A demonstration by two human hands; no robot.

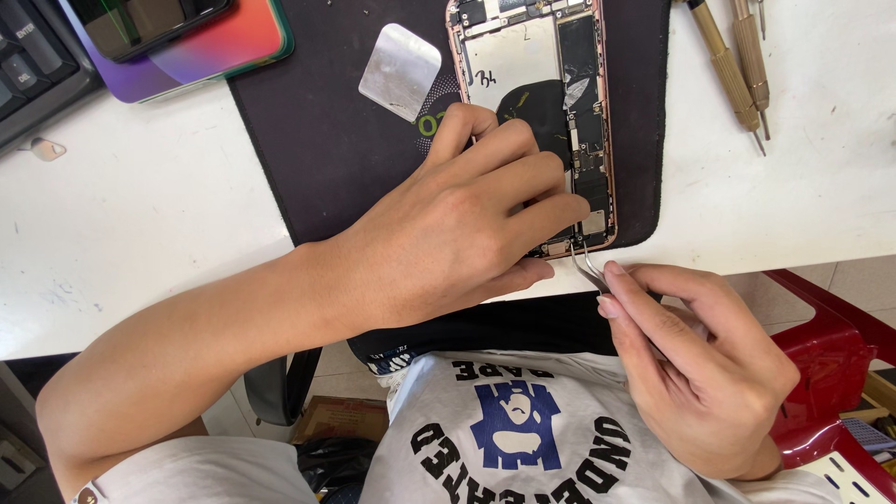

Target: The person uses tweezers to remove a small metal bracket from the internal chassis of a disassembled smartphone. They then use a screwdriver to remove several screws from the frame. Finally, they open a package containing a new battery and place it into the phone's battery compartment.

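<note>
Your white table carries a black mat, and on its right half lies the opened phone, its near end at the table's near edge. Your left hand rests fingers-curled on the phone's near half. Your right hand pinches tweezers, tips touching the phone's near edge.

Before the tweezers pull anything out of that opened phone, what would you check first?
1. Opened phone lies flat on the black mat: ok.
2. Left hand presses the phone down: ok.
3. Right hand pinches the tweezers: ok.
4. Tweezer tips at the phone's lower edge: ok; what they grip: cannot tell.
5. Metal pry card and screwdrivers lie clear of the hands: ok.
</note>
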